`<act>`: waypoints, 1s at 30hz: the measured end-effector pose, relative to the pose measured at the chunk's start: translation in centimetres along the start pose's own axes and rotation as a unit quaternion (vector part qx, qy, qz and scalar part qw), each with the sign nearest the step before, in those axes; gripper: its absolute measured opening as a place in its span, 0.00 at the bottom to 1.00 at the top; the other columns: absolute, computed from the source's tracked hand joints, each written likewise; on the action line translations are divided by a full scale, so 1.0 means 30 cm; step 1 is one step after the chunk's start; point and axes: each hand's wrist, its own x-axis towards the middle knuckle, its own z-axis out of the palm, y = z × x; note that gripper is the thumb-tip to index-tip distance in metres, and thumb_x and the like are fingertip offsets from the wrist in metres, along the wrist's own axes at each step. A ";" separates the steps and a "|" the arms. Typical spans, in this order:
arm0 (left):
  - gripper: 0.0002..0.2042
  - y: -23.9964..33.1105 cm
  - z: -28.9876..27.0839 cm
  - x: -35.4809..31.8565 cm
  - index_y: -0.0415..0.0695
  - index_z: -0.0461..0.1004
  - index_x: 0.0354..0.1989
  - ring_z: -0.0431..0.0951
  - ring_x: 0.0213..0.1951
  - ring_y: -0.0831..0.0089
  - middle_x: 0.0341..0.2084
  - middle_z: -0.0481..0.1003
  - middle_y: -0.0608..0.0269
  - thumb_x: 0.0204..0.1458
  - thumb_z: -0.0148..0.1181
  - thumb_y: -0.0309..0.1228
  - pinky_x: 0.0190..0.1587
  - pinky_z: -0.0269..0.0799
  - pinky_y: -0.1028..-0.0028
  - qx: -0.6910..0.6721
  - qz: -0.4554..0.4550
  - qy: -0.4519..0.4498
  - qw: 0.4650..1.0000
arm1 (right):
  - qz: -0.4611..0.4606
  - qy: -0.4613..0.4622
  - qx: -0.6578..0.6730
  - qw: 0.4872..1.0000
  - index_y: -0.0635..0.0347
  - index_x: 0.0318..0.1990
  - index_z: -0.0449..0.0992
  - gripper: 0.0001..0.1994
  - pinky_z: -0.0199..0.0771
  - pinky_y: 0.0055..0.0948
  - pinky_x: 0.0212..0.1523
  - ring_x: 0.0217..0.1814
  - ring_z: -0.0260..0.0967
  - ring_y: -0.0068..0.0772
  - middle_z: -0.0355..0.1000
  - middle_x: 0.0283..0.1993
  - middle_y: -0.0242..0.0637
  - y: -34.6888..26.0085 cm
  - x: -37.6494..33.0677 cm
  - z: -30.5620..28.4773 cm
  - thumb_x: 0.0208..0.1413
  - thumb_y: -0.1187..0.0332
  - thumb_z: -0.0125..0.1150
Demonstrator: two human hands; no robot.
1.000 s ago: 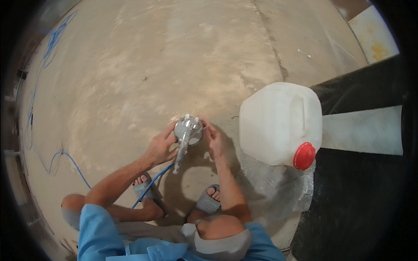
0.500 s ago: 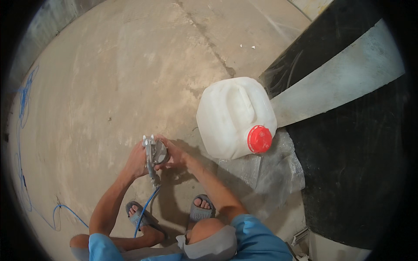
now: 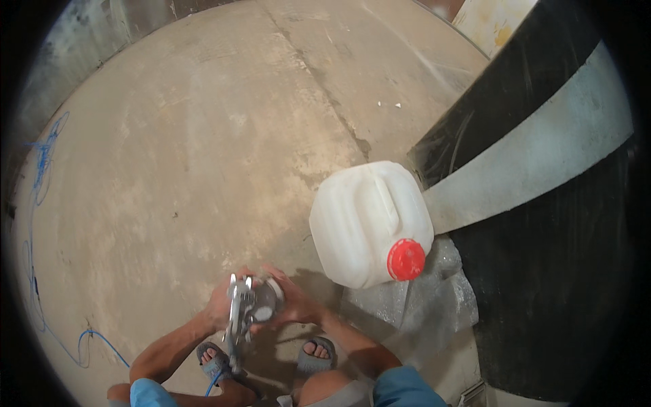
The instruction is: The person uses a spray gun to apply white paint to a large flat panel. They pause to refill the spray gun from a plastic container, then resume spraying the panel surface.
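Low in front of me, both hands are closed around a metallic spray gun (image 3: 236, 311) with a rounded paint cup (image 3: 269, 300) on its right side. My left hand (image 3: 218, 304) grips the gun's body from the left. From the other side, my right hand (image 3: 297, 303) wraps the cup, its fingers partly hidden behind it. A blue air hose (image 3: 214, 382) runs down from the gun's handle, past my sandalled feet. Right of my hands stands a large white plastic jerrycan (image 3: 352, 227) with a red screw cap (image 3: 407, 260), apart from both hands.
Crumpled clear plastic sheeting (image 3: 441, 298) lies below the jerrycan. Dark panels (image 3: 542, 292) and a pale curved strip (image 3: 529, 149) take up the right side. Tangled blue hose (image 3: 44, 163) trails along the concrete floor (image 3: 190, 149) at the left. A wall edge bounds the far left.
My view has tilted up, so the jerrycan and floor sit lower in it. The spray gun and both hands also appear lower and closer; the cup now faces up more.
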 end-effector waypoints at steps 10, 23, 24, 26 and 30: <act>0.20 0.261 -0.025 0.017 0.43 0.68 0.58 0.68 0.61 0.60 0.60 0.67 0.52 0.60 0.61 0.37 0.63 0.63 0.62 -0.278 0.021 -0.099 0.955 | 0.237 0.121 0.562 0.783 0.65 0.66 0.60 0.39 0.66 0.45 0.65 0.67 0.63 0.46 0.63 0.66 0.48 -0.227 -0.138 0.033 0.60 0.39 0.52; 0.38 0.345 0.095 -0.051 0.43 0.65 0.62 0.70 0.56 0.55 0.55 0.69 0.52 0.45 0.70 0.50 0.60 0.65 0.63 -0.126 0.093 -0.013 0.988 | 0.331 0.181 0.387 0.842 0.63 0.63 0.63 0.33 0.72 0.40 0.59 0.57 0.72 0.39 0.71 0.58 0.45 -0.278 -0.200 0.049 0.52 0.58 0.65; 0.37 0.347 0.098 -0.054 0.43 0.64 0.63 0.71 0.56 0.56 0.54 0.70 0.52 0.47 0.68 0.50 0.61 0.65 0.63 -0.123 0.078 -0.013 0.989 | 0.360 0.211 0.484 0.769 0.62 0.63 0.64 0.36 0.71 0.39 0.59 0.57 0.72 0.37 0.71 0.57 0.44 -0.288 -0.183 0.055 0.46 0.61 0.71; 0.36 0.331 0.092 -0.049 0.42 0.64 0.64 0.70 0.57 0.57 0.54 0.70 0.53 0.50 0.65 0.50 0.62 0.64 0.62 -0.224 -0.014 -0.030 0.974 | 0.348 0.242 0.587 0.690 0.62 0.62 0.64 0.40 0.71 0.36 0.59 0.56 0.71 0.33 0.72 0.57 0.42 -0.310 -0.152 0.072 0.40 0.64 0.79; 0.29 0.285 0.079 -0.023 0.41 0.64 0.63 0.67 0.61 0.54 0.58 0.67 0.51 0.58 0.59 0.45 0.65 0.61 0.58 -0.264 -0.071 -0.011 0.962 | 0.180 0.212 0.511 0.813 0.62 0.62 0.64 0.38 0.71 0.35 0.59 0.58 0.71 0.32 0.71 0.58 0.41 -0.322 -0.123 0.105 0.43 0.64 0.76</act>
